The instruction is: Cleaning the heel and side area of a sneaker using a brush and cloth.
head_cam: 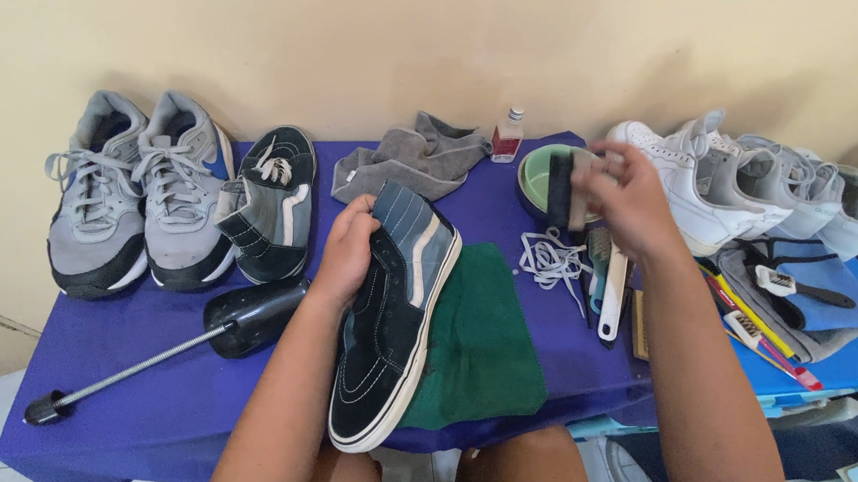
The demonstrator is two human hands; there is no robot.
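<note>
My left hand (pixel 347 250) grips the ankle opening of a dark blue high-top sneaker (pixel 392 317) with a white side stripe and white sole. The shoe lies toe toward me, partly over a green cloth (pixel 487 340). My right hand (pixel 623 203) holds a dark-bristled brush (pixel 564 187) upright over a green bowl (pixel 531 173) at the back of the table. The brush's lower end is inside the bowl; the bowl's contents are hidden.
On the blue-covered table (pixel 152 393): grey running shoes (pixel 137 195) and the matching high-top (pixel 272 200) at left, a black shoe tree (pixel 223 324), grey cloth (pixel 408 158), small bottle (pixel 507 136), white laces (pixel 549 261), several brushes (pixel 612 288), white sneakers (pixel 740 187) at right.
</note>
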